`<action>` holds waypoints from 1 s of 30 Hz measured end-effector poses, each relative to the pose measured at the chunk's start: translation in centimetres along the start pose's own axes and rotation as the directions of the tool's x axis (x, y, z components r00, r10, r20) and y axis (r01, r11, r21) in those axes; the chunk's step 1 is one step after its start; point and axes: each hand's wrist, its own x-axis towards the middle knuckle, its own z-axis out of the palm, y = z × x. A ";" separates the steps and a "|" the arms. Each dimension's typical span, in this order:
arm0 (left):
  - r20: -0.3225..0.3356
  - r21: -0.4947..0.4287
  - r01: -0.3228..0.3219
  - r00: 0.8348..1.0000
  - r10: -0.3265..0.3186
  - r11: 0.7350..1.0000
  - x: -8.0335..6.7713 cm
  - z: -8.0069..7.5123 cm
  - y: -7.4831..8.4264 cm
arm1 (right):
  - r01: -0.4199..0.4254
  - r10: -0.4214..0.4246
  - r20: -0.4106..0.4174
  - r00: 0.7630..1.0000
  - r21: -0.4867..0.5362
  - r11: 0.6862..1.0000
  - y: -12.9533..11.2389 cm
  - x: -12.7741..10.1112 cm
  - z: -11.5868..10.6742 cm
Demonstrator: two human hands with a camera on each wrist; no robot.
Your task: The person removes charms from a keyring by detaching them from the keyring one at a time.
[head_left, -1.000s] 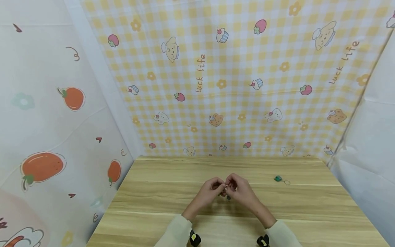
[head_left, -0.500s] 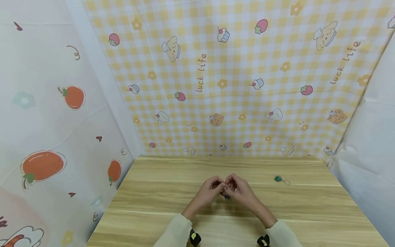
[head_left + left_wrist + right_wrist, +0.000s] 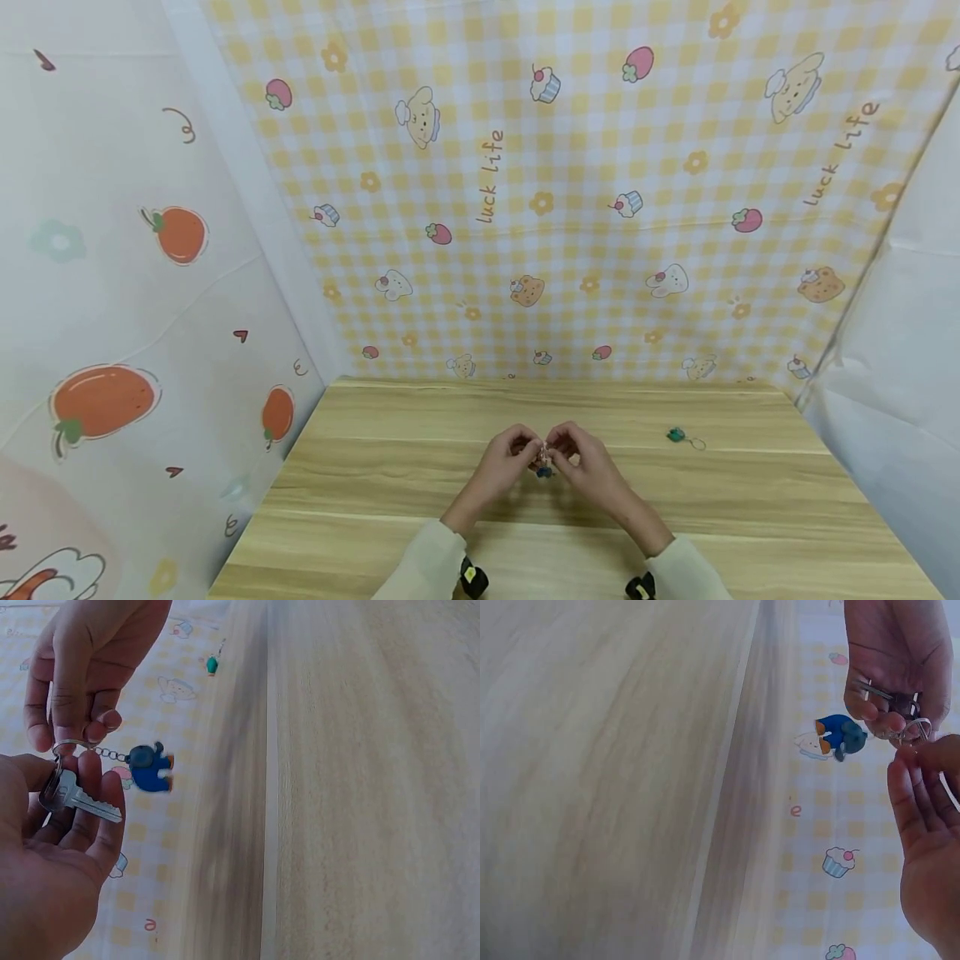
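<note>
Over the middle of the table my left hand (image 3: 504, 468) and right hand (image 3: 587, 460) meet at the fingertips around a key ring (image 3: 71, 742). A silver key (image 3: 94, 804) lies across my left fingers, beside a second, darker key (image 3: 52, 793); the left thumb pinches near where they join the ring. My right thumb and fingertips pinch the ring from the other side. From the ring a short chain (image 3: 112, 754) leads to a blue elephant charm (image 3: 151, 771), which dangles below the hands. Fingers partly hide the ring, so whether the keys are threaded on it I cannot tell.
A green charm (image 3: 677, 434) with its own metal ring (image 3: 697, 443) lies on the wooden table (image 3: 390, 467), to the right of the hands. A yellow checked cloth (image 3: 570, 250) hangs behind the table, with white sheets at the sides.
The blue elephant charm has swung slightly left and shows more clearly beneath the hands. The fingertips have shifted a little around the ring; the green charm stays put.
</note>
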 end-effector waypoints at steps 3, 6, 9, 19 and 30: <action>-0.035 -0.001 -0.003 0.999 0.003 1.000 0.0 0.0 0.0 | -0.068 0.068 -0.024 0.997 0.008 0.998 -0.2 0.0 0.1; -0.065 0.010 -0.008 0.998 0.008 1.000 0.1 0.0 0.1 | -0.152 0.152 -0.007 0.988 0.003 0.988 -0.5 0.0 0.4; -0.076 0.020 -0.025 0.997 0.026 0.999 0.1 0.0 0.2 | -0.207 0.208 0.016 0.978 -0.021 0.978 -0.7 0.0 0.6; -0.062 0.070 -0.029 0.997 0.034 0.997 0.0 0.2 0.5 | -0.200 0.200 -0.010 0.980 -0.007 0.980 -0.6 -0.4 0.8; -0.104 0.097 -0.057 0.992 0.067 0.994 0.3 0.3 0.6 | -0.107 0.107 -0.046 0.993 0.014 0.994 -0.2 -0.6 0.5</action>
